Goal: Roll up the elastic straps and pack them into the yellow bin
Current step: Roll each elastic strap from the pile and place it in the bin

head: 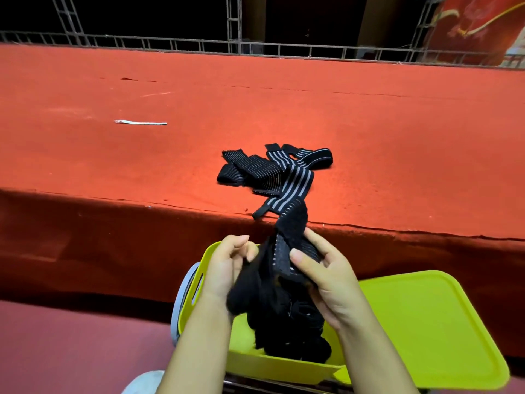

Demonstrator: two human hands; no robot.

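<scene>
Red carpeted stage (170, 155) ahead, and both hands work a black strap (287, 251) over the yellow bin (284, 365): left hand (227, 268) and right hand (326, 274) pinch it, fingers curled. More straps (272, 169) lie piled on the stage; yellow lid (426, 322) sits beside the bin.

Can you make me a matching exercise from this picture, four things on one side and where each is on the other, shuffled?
Things:
1. striped strap pile
2. yellow lid
3. white strip
4. strap being rolled

Places:
A. alone on the red carpet, far left
B. held in both hands above the yellow bin
C. beside the bin, on the right
D. near the stage's front edge

Pairs: 1-D, 2-C, 3-A, 4-B
</scene>
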